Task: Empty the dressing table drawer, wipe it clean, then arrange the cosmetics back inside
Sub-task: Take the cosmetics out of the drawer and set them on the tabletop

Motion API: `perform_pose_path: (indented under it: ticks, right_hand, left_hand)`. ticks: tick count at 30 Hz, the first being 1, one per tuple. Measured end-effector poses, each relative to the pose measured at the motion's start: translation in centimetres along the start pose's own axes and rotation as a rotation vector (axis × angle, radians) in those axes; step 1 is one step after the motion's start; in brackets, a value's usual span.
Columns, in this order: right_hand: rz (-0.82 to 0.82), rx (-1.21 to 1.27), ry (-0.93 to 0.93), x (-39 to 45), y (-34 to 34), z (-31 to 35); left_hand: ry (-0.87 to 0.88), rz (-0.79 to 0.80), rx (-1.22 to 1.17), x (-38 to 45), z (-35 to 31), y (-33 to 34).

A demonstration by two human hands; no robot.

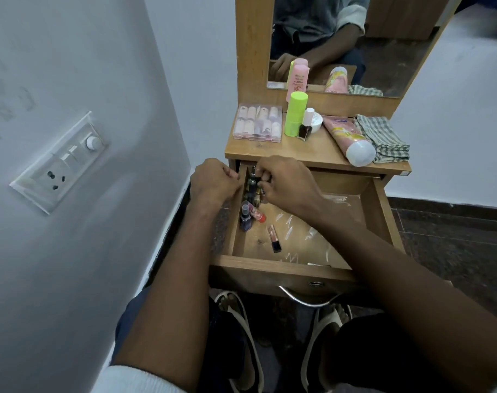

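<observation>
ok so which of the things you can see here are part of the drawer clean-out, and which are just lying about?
Part of the job:
- open drawer
- dark lipstick tubes under the right hand
- left hand at the drawer's side
- lip gloss
- spray bottle
- nail case
- green bottle
- pink tube
- checked cloth

Just lying about:
- wall socket panel
- sandals

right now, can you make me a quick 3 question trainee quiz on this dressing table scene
1. True or false: the drawer is pulled open.
2. What lies on the tabletop at its far right edge? A) checked cloth B) nail tip box C) green bottle
3. Which hand reaches into the drawer's back left corner among the small dark bottles?

Key: 1 true. 2 A. 3 the right hand; the left hand is at the drawer's left wall.
</observation>
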State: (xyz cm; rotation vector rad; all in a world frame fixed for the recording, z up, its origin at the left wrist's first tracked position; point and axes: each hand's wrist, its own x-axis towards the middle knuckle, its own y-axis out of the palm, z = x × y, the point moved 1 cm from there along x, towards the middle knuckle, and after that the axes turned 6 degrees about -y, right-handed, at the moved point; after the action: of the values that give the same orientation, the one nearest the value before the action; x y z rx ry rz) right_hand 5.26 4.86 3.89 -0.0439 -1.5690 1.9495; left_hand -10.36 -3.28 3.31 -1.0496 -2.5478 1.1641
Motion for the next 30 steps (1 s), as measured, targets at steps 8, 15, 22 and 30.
perform_pose_path:
  ticks: [8,15,22,30]
  right_hand:
    - [0.070,-0.033,-0.009,0.1,1.3,0.7]
    - [0.133,0.034,0.069,0.5,0.3,0.3]
    - [-0.047,0.351,0.200,1.5,-6.5,-1.1]
    - [-0.355,0.230,0.274,1.9,-8.9,-3.4]
  left_hand:
    - [-0.038,0.046,-0.014,0.2,-0.2,0.1]
    - [-0.003,0.035,-0.003,-0.1,-0.5,-0.1]
    - [0.093,-0.002,0.052,-0.5,-0.7,-0.2]
    - [0.121,-0.057,0.097,-1.0,-1.3,-0.2]
